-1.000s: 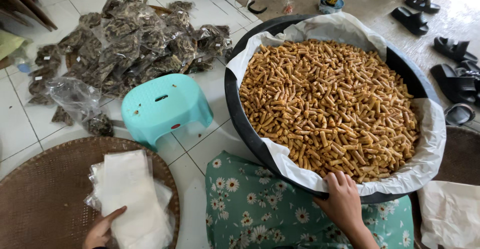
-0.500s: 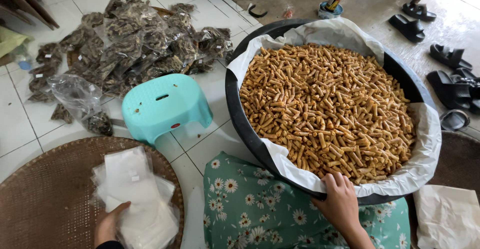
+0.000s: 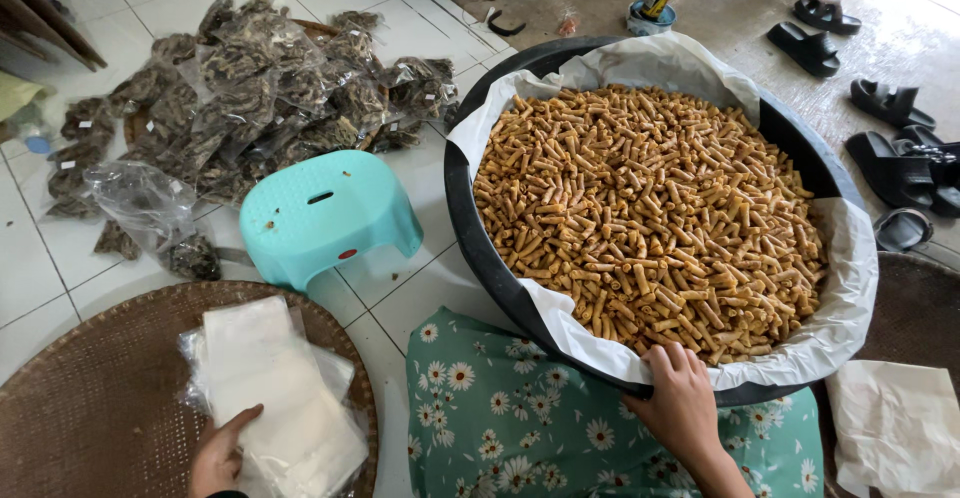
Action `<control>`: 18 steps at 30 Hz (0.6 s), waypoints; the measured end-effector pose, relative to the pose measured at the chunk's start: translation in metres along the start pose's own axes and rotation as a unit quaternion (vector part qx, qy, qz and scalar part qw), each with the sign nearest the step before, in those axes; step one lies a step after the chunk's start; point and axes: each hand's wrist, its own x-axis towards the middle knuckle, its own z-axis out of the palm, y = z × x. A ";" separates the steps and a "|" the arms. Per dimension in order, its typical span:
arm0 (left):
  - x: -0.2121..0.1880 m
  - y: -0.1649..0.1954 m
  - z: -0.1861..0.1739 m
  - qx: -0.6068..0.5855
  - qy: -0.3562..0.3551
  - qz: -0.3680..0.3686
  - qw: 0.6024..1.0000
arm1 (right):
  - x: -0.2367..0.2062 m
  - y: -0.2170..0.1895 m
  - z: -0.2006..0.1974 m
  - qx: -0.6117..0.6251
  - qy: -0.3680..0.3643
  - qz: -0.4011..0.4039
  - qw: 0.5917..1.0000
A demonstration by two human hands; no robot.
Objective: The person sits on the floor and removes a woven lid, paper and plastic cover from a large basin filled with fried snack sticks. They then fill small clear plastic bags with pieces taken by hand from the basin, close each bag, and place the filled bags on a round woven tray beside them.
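Observation:
My left hand [image 3: 220,453] rests on a stack of clear plastic bags [image 3: 270,388] lying on a round woven tray [image 3: 90,408] at the lower left. My right hand [image 3: 680,403] grips the near rim of a big black tub [image 3: 480,248] lined with white plastic and heaped with small golden rolled snacks [image 3: 650,218]. A green floral cloth [image 3: 510,418] covers my lap between the two hands.
A turquoise plastic stool [image 3: 330,213] stands between tray and tub. Several packed bags of dark dried goods [image 3: 260,88] lie on the white tiles behind it. Black sandals [image 3: 890,148] sit at the right, a white cloth [image 3: 895,428] at lower right.
My left hand has slid further onto the bag stack. The view has shifted slightly; my right hand stays on the tub rim.

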 end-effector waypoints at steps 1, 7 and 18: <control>0.000 0.000 0.000 0.019 -0.005 0.004 1.000 | 0.000 0.000 0.000 0.000 0.000 0.001 1.000; 0.002 0.001 0.012 -0.050 0.010 -0.062 0.997 | 0.000 -0.001 0.001 0.000 0.006 -0.001 1.000; -0.001 0.002 0.031 -0.079 -0.054 -0.016 0.995 | 0.003 -0.003 0.008 -0.012 0.016 -0.010 1.000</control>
